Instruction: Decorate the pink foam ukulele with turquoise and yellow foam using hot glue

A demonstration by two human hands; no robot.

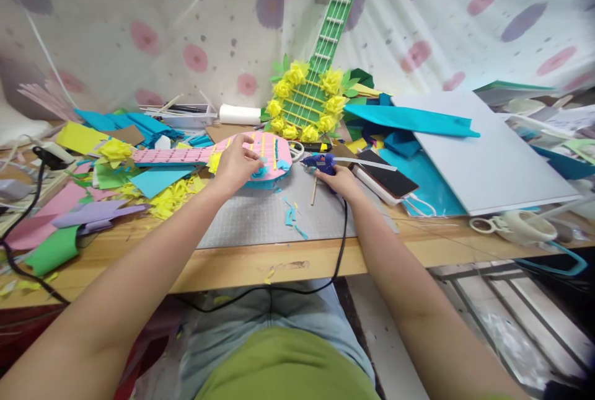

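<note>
A pink paper guitar [223,151] with yellow strips across its body and a blue side lies on the grey cutting mat [251,226]. Over its body, my left hand [236,165] has its fingers closed on a small blue paper flower [261,170], which touches or nearly touches the pink surface. In my right hand [341,180] is a blue glue gun [324,163], its nozzle pointing left toward the guitar. A long white glue stick [367,163] sticks out of the gun's back, and its black cord [343,239] hangs over the table edge.
Behind stands a green paper guitar [304,99] ringed with yellow flowers. A phone [383,172] on a white power bank, a white board [483,158] and a mug [525,226] lie to the right. Coloured paper scraps [171,198] cover the left; a thin stick [313,190] lies nearby.
</note>
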